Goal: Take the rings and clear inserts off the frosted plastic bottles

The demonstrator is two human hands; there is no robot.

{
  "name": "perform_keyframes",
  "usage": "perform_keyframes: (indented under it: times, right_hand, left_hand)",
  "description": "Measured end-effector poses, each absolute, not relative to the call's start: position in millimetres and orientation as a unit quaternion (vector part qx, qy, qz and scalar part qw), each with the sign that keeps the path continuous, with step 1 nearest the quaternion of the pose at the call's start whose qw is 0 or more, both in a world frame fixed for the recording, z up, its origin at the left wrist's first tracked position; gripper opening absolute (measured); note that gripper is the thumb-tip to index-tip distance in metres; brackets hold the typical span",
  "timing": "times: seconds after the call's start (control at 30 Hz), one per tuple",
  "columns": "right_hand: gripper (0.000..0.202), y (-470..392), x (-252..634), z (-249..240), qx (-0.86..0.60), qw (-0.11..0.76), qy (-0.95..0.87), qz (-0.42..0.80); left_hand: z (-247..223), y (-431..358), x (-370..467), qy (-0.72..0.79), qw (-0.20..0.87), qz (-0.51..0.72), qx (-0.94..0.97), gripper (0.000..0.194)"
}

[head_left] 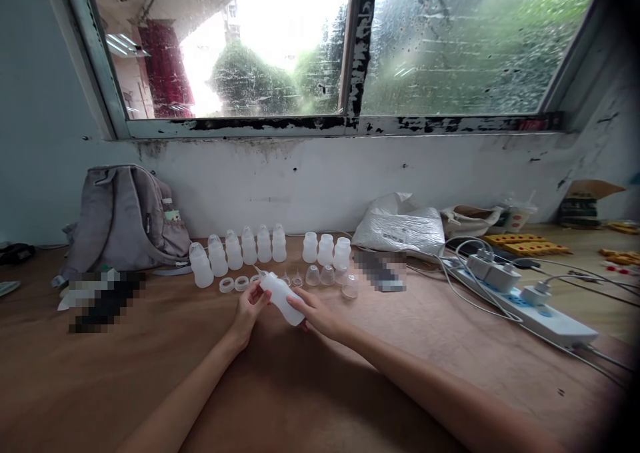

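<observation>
A white, translucent baby bottle [284, 301] is tilted between my two hands above the table, its top toward the upper left. The fingers of my left hand [249, 310] close around its collar end. My right hand [316, 312] wraps around the body near the base. A thin pointed tip sticks up from the bottle's top. Just behind lie several white collar rings [242, 283] and clear nipples [298, 280]. Several clear caps [327, 276] stand to the right of these. Behind, on the left, is a row of capped bottles [234, 250]; three uncapped bottles [325, 248] stand right of it.
A grey backpack [123, 216] leans by the wall at left. Blurred dark items [383, 271] lie on both sides. A silver bag [400, 226] sits at the back. A power strip [545, 316] with plugs and cables stretches along the right, near yellow parts [525, 243].
</observation>
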State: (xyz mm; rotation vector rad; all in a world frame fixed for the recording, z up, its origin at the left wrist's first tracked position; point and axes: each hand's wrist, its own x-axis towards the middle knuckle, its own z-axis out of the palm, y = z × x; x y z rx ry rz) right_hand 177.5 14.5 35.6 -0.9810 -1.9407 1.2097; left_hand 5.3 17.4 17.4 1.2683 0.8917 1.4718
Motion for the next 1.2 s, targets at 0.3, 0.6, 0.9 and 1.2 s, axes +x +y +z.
perform_keyframes:
  times: [0.3, 0.6, 0.9, 1.2]
  right_hand:
    - [0.046, 21.9, 180.5, 42.4, -0.344, 0.262, -0.797, 0.423]
    - [0.019, 71.8, 254.4, 90.9, -0.624, 0.120, -0.772, 0.004]
    - [0.028, 87.4, 288.9, 90.7, -0.661, 0.010, -0.740, 0.124]
    - [0.029, 81.9, 272.1, 88.3, -0.630, -0.004, -0.757, 0.172]
  left_hand:
    - [20.6, 9.0, 8.9, 0.361, 0.496, 0.573, 0.543, 0.053]
    - [5.5, 21.4, 4.1, 0.438, 0.344, 0.530, 0.640, 0.052]
    - [12.3, 8.3, 9.1, 0.436, 0.246, 0.465, 0.730, 0.054]
    - [4.5, 13.4, 10.1, 0.438, 0.271, 0.422, 0.746, 0.048]
